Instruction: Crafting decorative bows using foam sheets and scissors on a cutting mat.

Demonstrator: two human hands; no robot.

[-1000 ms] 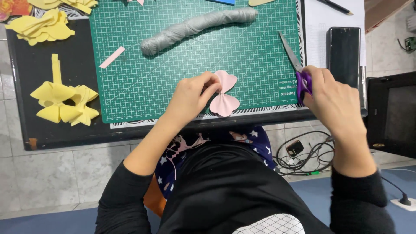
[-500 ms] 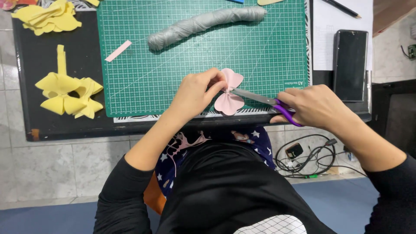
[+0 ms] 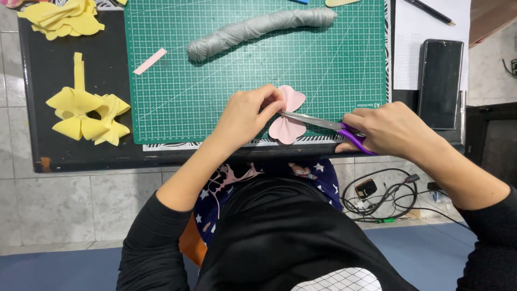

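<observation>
My left hand (image 3: 249, 114) pinches the middle of a pink bow-shaped foam piece (image 3: 290, 128) at the near edge of the green cutting mat (image 3: 226, 70). In my right hand (image 3: 389, 129) are scissors (image 3: 323, 124) with purple handles, lying nearly flat. Their blade tips meet the bow's centre, right at my left fingertips. Both hands hover just above the mat's front edge.
A grey wrapped roll (image 3: 258, 29) lies across the mat's far part, a pink strip (image 3: 150, 61) at its left edge. Yellow foam bows (image 3: 89, 116) and yellow cut pieces (image 3: 62, 19) sit on the black board at left. A dark phone (image 3: 440, 83) and paper lie right; cables (image 3: 379, 194) on the floor.
My right hand has swung the scissors from upright at the right down and leftward. Their tips have reached the bow's centre. The left hand kept its hold on the bow.
</observation>
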